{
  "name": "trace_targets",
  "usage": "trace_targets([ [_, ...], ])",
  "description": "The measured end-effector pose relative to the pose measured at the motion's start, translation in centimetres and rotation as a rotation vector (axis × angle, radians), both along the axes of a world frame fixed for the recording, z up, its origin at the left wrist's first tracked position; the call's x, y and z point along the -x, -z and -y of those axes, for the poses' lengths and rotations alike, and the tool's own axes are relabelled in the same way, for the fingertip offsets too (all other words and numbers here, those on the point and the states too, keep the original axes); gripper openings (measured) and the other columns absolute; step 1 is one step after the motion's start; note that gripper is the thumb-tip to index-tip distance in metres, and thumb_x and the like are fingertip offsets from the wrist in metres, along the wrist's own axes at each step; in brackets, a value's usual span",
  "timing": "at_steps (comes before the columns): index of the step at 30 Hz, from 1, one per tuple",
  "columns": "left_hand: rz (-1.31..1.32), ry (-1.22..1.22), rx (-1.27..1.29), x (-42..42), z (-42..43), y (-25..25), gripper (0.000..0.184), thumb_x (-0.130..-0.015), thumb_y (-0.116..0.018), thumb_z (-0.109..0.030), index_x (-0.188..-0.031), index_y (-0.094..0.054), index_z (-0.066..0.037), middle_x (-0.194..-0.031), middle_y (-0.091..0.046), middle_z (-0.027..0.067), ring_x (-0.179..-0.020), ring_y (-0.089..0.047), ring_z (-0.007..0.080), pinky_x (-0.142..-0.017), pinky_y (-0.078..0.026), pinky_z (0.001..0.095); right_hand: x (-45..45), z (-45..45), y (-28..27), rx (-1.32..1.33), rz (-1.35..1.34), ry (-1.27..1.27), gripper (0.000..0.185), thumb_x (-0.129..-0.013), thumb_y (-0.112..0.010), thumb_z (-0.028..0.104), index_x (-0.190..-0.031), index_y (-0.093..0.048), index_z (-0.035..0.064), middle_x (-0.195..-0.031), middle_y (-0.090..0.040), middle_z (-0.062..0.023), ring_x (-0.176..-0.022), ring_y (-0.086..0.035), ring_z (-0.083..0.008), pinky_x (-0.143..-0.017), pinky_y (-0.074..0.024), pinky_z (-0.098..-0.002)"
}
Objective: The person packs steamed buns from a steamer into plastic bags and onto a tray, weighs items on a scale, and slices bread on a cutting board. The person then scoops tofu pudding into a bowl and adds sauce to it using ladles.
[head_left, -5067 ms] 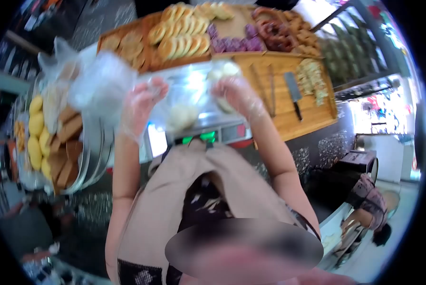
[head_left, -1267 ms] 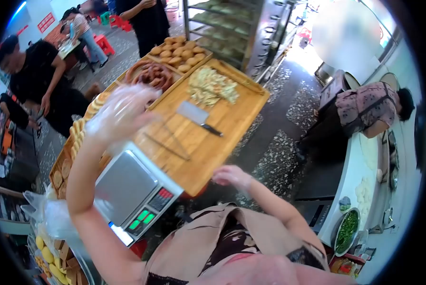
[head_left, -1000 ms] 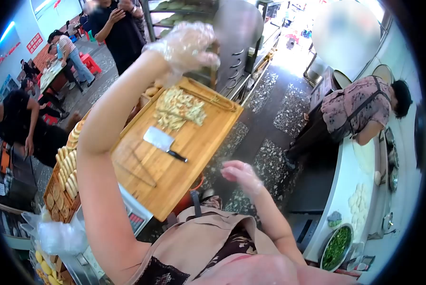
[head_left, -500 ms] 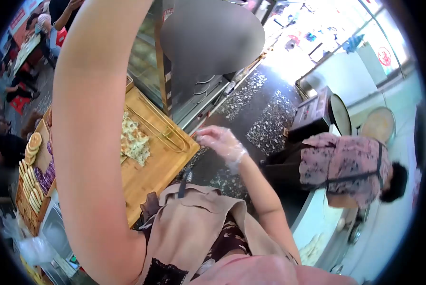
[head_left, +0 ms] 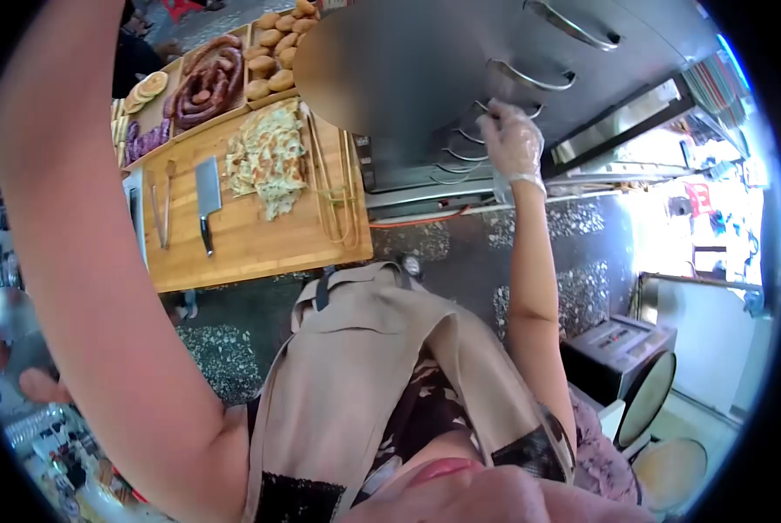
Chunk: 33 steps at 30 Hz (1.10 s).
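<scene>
My right hand, in a clear plastic glove, is raised in front of a grey metal cabinet beside its curved handles. Its fingers look apart and slightly bent, with nothing seen in them; contact with a handle is unclear. My left arm stretches up along the left side and its hand is out of the picture. On the wooden board lie a pile of cut flatbread, a cleaver with a black handle, thin metal tongs, and long wooden tongs at the right edge.
Behind the board, trays hold coiled sausages, round brown buns and purple pieces. A blurred patch hides part of the upper middle. At lower right are a dark appliance and part of a person in a floral top.
The view has turned, bringing the cabinet handles, cleaver and sausages into sight. My right hand has moved from beside the board's corner up to the handles. My left hand stays out of view.
</scene>
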<state>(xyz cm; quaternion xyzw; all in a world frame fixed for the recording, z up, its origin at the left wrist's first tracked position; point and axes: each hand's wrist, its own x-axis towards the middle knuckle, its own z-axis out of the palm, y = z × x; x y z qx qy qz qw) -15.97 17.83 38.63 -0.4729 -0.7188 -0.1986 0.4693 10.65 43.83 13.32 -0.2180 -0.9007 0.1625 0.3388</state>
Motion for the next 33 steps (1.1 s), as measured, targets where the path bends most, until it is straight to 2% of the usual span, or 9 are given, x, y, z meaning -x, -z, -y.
trace_targets([
  [2, 0.036, -0.042, -0.115, -0.9, 5.1, 0.4, 0.012, -0.081, -0.064, -0.010, -0.087, -0.062, 0.000, -0.090, -0.065, 0.0168, -0.080, -0.063, 0.0223, -0.074, -0.051, 0.0320, -0.1, -0.8, 1.1, -0.158, 0.253, -0.036, 0.033, -0.076, -0.063, 0.018, -0.106, -0.060, 0.0051, -0.103, -0.061, -0.0157, -0.101, -0.055, -0.0357, -0.084, -0.0451, -0.0425],
  [9, 0.158, -0.067, -0.565, -5.8, 18.8, 3.1, 0.009, -0.082, -0.066, -0.004, -0.083, -0.061, 0.003, -0.089, -0.065, 0.0177, -0.078, -0.063, 0.0202, -0.073, -0.052, 0.0285, -2.0, 0.3, 2.8, -0.168, 0.214, 0.012, 0.020, -0.079, -0.064, 0.020, -0.090, -0.058, 0.0048, -0.086, -0.059, -0.0167, -0.087, -0.054, -0.0375, -0.075, -0.0442, -0.0442],
  [11, 0.159, 0.055, -0.550, -7.7, 20.1, 5.5, 0.009, -0.082, -0.067, -0.003, -0.082, -0.061, 0.004, -0.089, -0.066, 0.0179, -0.078, -0.064, 0.0197, -0.072, -0.052, 0.0275, -5.9, 2.8, 2.1, -0.120, 0.190, 0.023, 0.018, -0.081, -0.062, 0.021, -0.086, -0.057, 0.0041, -0.083, -0.058, -0.0173, -0.082, -0.053, -0.0370, -0.071, -0.0435, -0.0454],
  [13, 0.119, 0.250, -0.403, -9.2, 20.4, 9.3, 0.011, -0.082, -0.063, 0.006, -0.086, -0.053, 0.005, -0.091, -0.063, 0.0165, -0.099, -0.061, 0.0308, -0.085, -0.050, 0.0380, -10.8, 6.2, 0.0, -0.042, 0.261, 0.047, 0.016, -0.081, -0.061, 0.019, -0.082, -0.058, 0.0031, -0.080, -0.058, -0.0172, -0.082, -0.053, -0.0369, -0.072, -0.0431, -0.0451],
  [15, 0.214, 0.101, -0.194, -9.7, 23.3, 13.1, 0.017, -0.083, -0.062, 0.001, -0.082, -0.046, -0.002, -0.088, -0.062, 0.0152, -0.100, -0.060, 0.0396, -0.090, -0.047, 0.0512, -15.5, 9.2, -1.9, 0.032, 0.368, 0.084, 0.017, -0.079, -0.064, 0.019, -0.080, -0.061, 0.0026, -0.081, -0.061, -0.0166, -0.086, -0.055, -0.0356, -0.074, -0.0445, -0.0442],
  [19, 0.393, 0.225, -0.228, -12.8, 21.4, 18.7, 0.029, -0.080, -0.067, 0.000, -0.080, -0.039, -0.005, -0.080, -0.060, 0.0102, -0.101, -0.059, 0.0393, -0.092, -0.045, 0.0531, -22.5, 12.6, -4.6, 0.441, 0.608, 0.020, 0.022, -0.078, -0.062, 0.019, -0.090, -0.065, 0.0008, -0.086, -0.063, -0.0189, -0.084, -0.058, -0.0368, -0.073, -0.0461, -0.0435],
  [23, 0.487, 0.410, -0.319, -15.1, 18.2, 21.2, 0.033, -0.077, -0.068, 0.001, -0.063, -0.038, -0.003, -0.080, -0.064, 0.0114, -0.098, -0.060, 0.0412, -0.089, -0.046, 0.0527, -22.5, 14.7, -12.5, 0.475, 0.954, -0.171, 0.022, -0.082, -0.057, 0.020, -0.094, -0.066, 0.0040, -0.079, -0.063, -0.0193, -0.078, -0.060, -0.0358, -0.070, -0.0480, -0.0402],
  [29, 0.488, 0.573, -0.004, -15.3, 15.3, 22.6, 0.036, -0.072, -0.069, 0.003, -0.068, -0.035, -0.009, -0.081, -0.063, 0.0095, -0.103, -0.059, 0.0386, -0.091, -0.046, 0.0485, -7.6, 13.8, -5.1, -0.159, 0.641, -0.523, 0.061, -0.077, -0.065, 0.019, -0.133, -0.042, 0.0160, -0.135, -0.040, -0.0177, -0.124, -0.040, -0.0342, -0.100, -0.0399, -0.0440],
  [33, 0.468, 0.555, 0.097, -16.4, 15.3, 23.9, 0.025, -0.074, -0.062, 0.003, -0.071, -0.040, -0.008, -0.088, -0.063, 0.0069, -0.104, -0.058, 0.0367, -0.090, -0.047, 0.0451, -2.0, 13.9, -3.5, -0.044, 0.842, -0.486, 0.052, -0.075, -0.065, 0.019, -0.125, -0.051, 0.0122, -0.131, -0.044, -0.0196, -0.123, -0.042, -0.0332, -0.103, -0.0379, -0.0397],
])
